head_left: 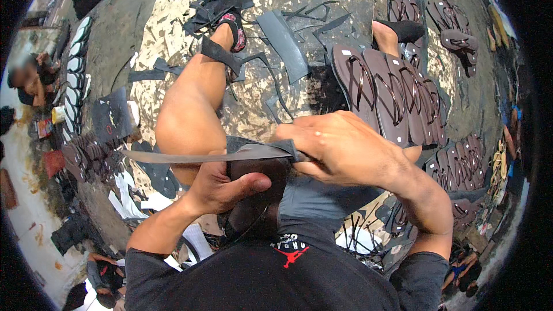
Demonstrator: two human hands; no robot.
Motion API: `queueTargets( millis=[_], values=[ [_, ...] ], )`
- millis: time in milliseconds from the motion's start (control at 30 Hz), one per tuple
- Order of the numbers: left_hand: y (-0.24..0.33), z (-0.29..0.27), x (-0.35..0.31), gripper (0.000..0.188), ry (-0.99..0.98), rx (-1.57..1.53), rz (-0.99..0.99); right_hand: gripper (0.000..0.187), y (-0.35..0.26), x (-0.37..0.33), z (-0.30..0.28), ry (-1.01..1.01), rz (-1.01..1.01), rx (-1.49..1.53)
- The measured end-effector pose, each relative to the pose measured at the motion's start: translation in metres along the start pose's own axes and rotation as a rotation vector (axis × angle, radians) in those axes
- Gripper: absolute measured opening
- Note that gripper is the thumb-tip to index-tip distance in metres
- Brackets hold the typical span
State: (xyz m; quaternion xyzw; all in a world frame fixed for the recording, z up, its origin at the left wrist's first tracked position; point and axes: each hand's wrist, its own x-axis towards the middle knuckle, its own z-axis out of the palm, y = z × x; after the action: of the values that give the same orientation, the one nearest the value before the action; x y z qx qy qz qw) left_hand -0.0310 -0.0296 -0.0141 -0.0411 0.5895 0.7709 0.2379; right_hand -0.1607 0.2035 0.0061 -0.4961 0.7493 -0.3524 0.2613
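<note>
My left hand (pixel 216 191) is closed around a dark brown flip-flop (pixel 245 216), its thumb lying across the sole. The flip-flop is upright in front of my chest, and a thin strap shows near its lower end. My right hand (pixel 343 147) is closed at the right end of a long knife (pixel 184 158), whose handle is mostly hidden by the fingers. The flat blade stretches left across the top end of the flip-flop, passing just above my left thumb. A dark grey strip edge shows behind the blade; whether it belongs to the sole, I cannot tell.
Several brown flip-flops (pixel 386 95) lie over my right leg, with more pairs (pixel 458 164) farther right. Black rubber scraps (pixel 285 46) and cut strips litter the floor between my legs. White-topped soles (pixel 76 63) line the far left. A person (pixel 36 83) sits at the left.
</note>
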Motion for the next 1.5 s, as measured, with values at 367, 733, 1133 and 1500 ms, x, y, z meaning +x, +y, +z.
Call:
queueTargets(
  millis=[367,733,1133,1500],
  values=[
    [0.004,0.014,0.016,0.037,-0.227,0.14,-0.114,0.036,0.009,0.005,-0.018,-0.29,0.014,-0.011],
    [0.02,-0.011,0.001,0.131,0.102,-0.526,0.039,0.072,0.051,-0.097,-0.014,0.403,0.145,0.112],
    [-0.049,0.045,0.083,0.031,0.741,-0.429,0.407,0.035,0.024,-0.052,0.094,0.485,0.301,0.453],
    [-0.082,0.033,0.061,0.033,0.652,-0.485,0.346,0.04,0.039,-0.052,0.108,0.384,0.333,0.048]
  ],
)
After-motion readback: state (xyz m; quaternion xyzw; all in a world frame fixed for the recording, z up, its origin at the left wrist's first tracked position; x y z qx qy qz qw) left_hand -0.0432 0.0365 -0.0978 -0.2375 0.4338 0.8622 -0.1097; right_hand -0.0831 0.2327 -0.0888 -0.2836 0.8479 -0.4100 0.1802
